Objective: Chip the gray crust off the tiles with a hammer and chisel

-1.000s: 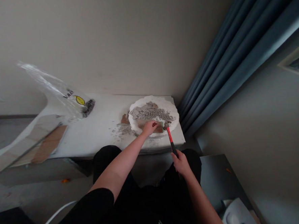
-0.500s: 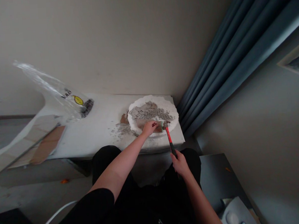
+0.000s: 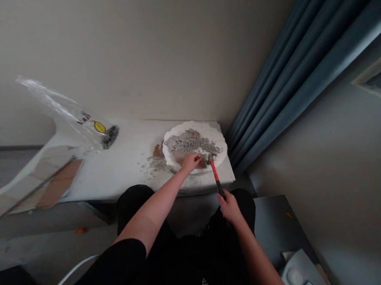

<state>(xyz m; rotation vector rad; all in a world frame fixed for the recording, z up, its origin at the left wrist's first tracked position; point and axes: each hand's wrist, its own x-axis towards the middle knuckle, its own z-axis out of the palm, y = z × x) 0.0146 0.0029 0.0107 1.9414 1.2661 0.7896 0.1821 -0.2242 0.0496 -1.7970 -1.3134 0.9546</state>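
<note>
My right hand (image 3: 229, 206) is wrapped round the black grip of a hammer (image 3: 215, 173) with a red shaft. The hammer's head lies low over the right part of a round white slab (image 3: 220, 134) with a ragged rim. Grey crumbled rubble (image 3: 190, 140) covers much of the slab. My left hand (image 3: 191, 163) is closed with fingers pinched at the slab's front, just left of the hammer head; what they hold is too small to make out. Beneath that hand lies a flat brownish piece (image 3: 202, 164), with a pale green edge next to the hammer head.
The slab rests on a white-covered table (image 3: 130, 163) against the wall. A clear plastic bag (image 3: 89, 127) with dark bits stands at the left, near brown cardboard (image 3: 59, 185). Grey crumbs (image 3: 156, 164) lie beside the slab. A blue curtain (image 3: 270, 77) hangs at the right.
Both hands and the hammer stay almost where they were. The view has shifted very slightly.
</note>
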